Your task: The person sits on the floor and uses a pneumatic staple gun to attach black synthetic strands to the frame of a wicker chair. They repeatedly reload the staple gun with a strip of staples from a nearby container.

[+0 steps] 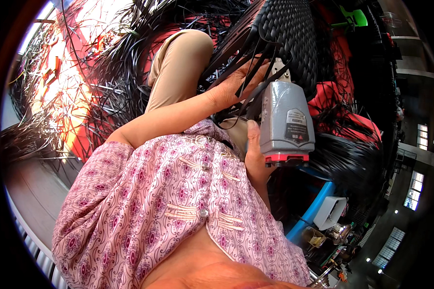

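In my right hand (257,150) is a grey staple gun (279,113) with a red end, its thumb along the side and the other fingers mostly hidden behind the body. The tool's metal nose points up at the lower edge of a black woven panel (289,41). My left hand (246,79) reaches across to that same edge, fingers bent round loose black strips (270,77) that hang from the weave. Some strips cross in front of the left fingers. The panel stands tilted, with a bare frame side (234,41) on its left.
Heaps of loose black strips (115,62) lie over red cloth (166,36) to the left. More strips are bunched (352,159) at the right, near a blue bar (313,207) and a white container (329,213). A green chair (354,18) stands far right. My bent knee (193,45) is beside the panel.
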Demonstrator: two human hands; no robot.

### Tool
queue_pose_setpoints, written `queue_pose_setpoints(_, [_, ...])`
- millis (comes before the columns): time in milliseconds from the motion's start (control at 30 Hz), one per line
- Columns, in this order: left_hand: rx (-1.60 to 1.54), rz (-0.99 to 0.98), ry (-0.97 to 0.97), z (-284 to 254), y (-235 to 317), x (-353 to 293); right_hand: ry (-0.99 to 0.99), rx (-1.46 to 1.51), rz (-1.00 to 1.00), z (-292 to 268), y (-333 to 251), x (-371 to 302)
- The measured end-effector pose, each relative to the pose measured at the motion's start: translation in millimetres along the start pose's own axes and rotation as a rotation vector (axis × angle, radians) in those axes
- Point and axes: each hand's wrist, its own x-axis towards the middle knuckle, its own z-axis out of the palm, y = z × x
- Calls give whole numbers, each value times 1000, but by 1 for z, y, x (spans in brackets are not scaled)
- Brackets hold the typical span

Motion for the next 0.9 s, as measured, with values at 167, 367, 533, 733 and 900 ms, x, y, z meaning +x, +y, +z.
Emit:
queue_pose_setpoints(167, [-1068, -581, 343, -20, 15, -8, -54, 173, 122, -15, 9, -5])
queue_pose_setpoints(367, [-1740, -876, -257, -76, -5, -14, 69, 226, 114, -30, 13, -19])
queue_pose_setpoints(533, [-1413, -711, -376, -101, -17, -28, 160, 219, 39, -42, 21, -18])
queue_pose_setpoints(733, [-1610, -950, -79, -96, -27, -25, 152, 241, 24, -47, 22, -25])
queue_pose_setpoints(900, [-2309, -1213, 83, -113, -32, -1, 143, 246, 19, -48, 25, -29])
